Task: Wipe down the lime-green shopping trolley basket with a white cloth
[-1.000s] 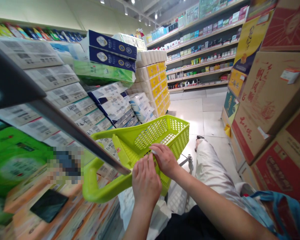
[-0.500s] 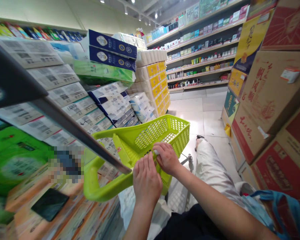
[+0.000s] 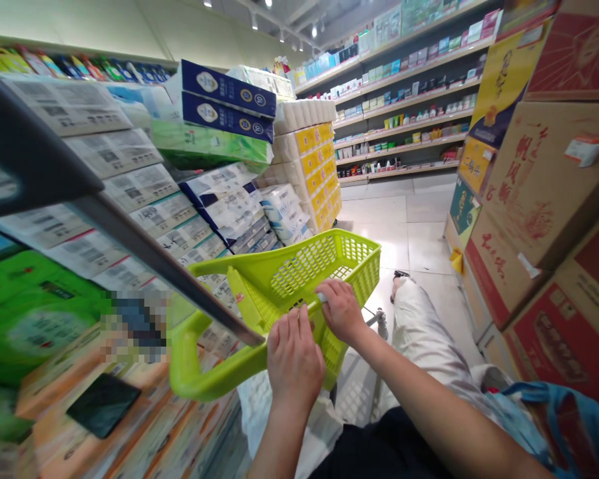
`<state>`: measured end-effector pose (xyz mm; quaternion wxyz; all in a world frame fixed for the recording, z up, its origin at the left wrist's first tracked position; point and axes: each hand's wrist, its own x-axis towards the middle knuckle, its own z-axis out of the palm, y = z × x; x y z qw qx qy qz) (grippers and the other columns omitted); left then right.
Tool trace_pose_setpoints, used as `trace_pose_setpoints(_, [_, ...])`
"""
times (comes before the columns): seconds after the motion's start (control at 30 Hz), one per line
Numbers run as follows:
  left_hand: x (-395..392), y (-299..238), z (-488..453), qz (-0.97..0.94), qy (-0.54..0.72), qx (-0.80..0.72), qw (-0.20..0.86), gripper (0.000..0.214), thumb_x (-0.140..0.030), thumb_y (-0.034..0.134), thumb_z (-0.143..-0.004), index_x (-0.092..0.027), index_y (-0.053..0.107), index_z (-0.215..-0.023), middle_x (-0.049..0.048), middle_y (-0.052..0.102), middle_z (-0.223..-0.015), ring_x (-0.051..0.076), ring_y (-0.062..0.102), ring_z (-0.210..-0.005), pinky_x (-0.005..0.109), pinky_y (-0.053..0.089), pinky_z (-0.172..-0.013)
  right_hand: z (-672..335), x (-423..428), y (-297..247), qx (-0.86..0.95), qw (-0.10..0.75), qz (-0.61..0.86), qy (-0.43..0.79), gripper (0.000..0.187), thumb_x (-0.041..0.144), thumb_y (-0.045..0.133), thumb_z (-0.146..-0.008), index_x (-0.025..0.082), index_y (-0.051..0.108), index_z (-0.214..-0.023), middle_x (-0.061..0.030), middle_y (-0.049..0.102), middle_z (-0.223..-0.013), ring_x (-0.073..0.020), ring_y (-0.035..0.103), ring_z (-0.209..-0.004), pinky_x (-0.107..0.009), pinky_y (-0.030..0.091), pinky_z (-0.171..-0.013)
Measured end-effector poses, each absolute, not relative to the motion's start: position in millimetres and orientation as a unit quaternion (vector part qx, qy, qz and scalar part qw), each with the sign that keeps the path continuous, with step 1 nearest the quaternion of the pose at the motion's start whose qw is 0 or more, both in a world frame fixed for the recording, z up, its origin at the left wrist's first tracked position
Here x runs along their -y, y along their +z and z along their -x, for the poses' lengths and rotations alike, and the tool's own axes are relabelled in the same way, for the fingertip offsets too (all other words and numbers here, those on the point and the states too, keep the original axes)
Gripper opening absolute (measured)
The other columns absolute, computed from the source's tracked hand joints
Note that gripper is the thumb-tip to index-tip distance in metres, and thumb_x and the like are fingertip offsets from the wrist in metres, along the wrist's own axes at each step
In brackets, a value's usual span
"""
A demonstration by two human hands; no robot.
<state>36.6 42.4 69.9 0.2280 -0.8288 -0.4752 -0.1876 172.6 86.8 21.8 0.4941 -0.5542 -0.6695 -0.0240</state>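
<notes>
A lime-green plastic shopping cart (image 3: 359, 283) with lattice walls stands in front of me, turned sideways across my lap. My left hand (image 3: 295, 356) is closed over the cart's near rim, fingers curled to the inside. Just ahead of it, my right hand (image 3: 343, 309) bends over the same rim. A small white wad (image 3: 322, 297), perhaps a tissue, shows at its fingertips and seems pressed on the rim. The two hands are slightly apart. A grey metal bar with a dark end (image 3: 170, 273) crosses the view from upper left down to the cart.
Stacked tissue packs (image 3: 229, 206) rise on the left. A dark phone-like slab (image 3: 104, 404) lies on orange boxes (image 3: 164, 432). Cartons (image 3: 544, 179) pile up on the right. Shelves of small goods (image 3: 404, 100) stand beyond the tiled floor (image 3: 379, 216). A blue-strapped bag (image 3: 554, 406) is at lower right.
My right hand has slid a little forward along the rim, away from my left hand, carrying the white wad. My left hand stays in place on the rim.
</notes>
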Motion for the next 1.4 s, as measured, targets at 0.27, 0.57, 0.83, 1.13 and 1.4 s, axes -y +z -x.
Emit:
trace_pose_setpoints(0.27, [-43.0, 69.8, -36.9, 0.827, -0.2, 0.472, 0.231, 0.053, -0.011, 0.049, -0.073, -0.006, 0.053, -0.126, 0.0163, 0.061, -0.119, 0.029, 0.052, -0.113, 0.044, 0.032, -0.103, -157.0, -79.7, 26.0, 0.693, 0.521, 0.499, -0.01, 0.026, 0.014, 0.046, -0.087, 0.021, 0.059, -0.109, -0.007, 0.06, -0.11, -0.0213, 0.049, -0.106, -0.037, 0.039, -0.095])
trace_pose_setpoints(0.57, [-42.6, 70.2, -36.5, 0.827, -0.2, 0.478, 0.22, 0.056, -0.01, 0.049, -0.072, -0.008, 0.051, -0.128, 0.0155, 0.06, -0.121, 0.029, 0.052, -0.114, 0.045, 0.032, -0.104, -162.1, -81.6, 23.6, 0.672, 0.519, 0.528, -0.007, 0.03, 0.013, 0.045, -0.084, 0.022, 0.06, -0.108, -0.0075, 0.06, -0.108, -0.0224, 0.048, -0.108, -0.038, 0.038, -0.096])
trace_pose_setpoints(0.83, [-43.1, 69.0, -36.6, 0.831, -0.19, 0.473, 0.224, 0.059, -0.01, 0.049, -0.07, -0.007, 0.05, -0.129, 0.0155, 0.06, -0.122, 0.029, 0.051, -0.115, 0.045, 0.032, -0.104, -180.2, -91.3, 21.0, 0.657, 0.507, 0.558, -0.013, 0.024, 0.012, 0.044, -0.083, 0.022, 0.061, -0.097, -0.0063, 0.061, -0.1, -0.0222, 0.05, -0.1, -0.037, 0.038, -0.09])
trace_pose_setpoints(1.13, [-44.9, 67.2, -35.6, 0.832, -0.202, 0.464, 0.226, 0.058, -0.011, 0.048, -0.071, -0.01, 0.051, -0.129, 0.0152, 0.061, -0.12, 0.028, 0.052, -0.114, 0.044, 0.032, -0.102, -156.4, -80.1, 28.0, 0.681, 0.519, 0.516, 0.002, 0.02, 0.015, 0.046, -0.086, 0.022, 0.06, -0.097, -0.0061, 0.06, -0.102, -0.0214, 0.051, -0.1, -0.036, 0.038, -0.09])
trace_pose_setpoints(1.4, [-41.1, 69.2, -38.0, 0.836, -0.195, 0.461, 0.224, 0.063, -0.012, 0.05, -0.067, -0.01, 0.049, -0.131, 0.0149, 0.061, -0.122, 0.028, 0.051, -0.116, 0.044, 0.032, -0.101, -180.6, -88.4, 18.7, 0.637, 0.528, 0.561, -0.012, 0.024, 0.01, 0.044, -0.082, 0.023, 0.061, -0.095, -0.0061, 0.061, -0.099, -0.0222, 0.051, -0.101, -0.037, 0.038, -0.091])
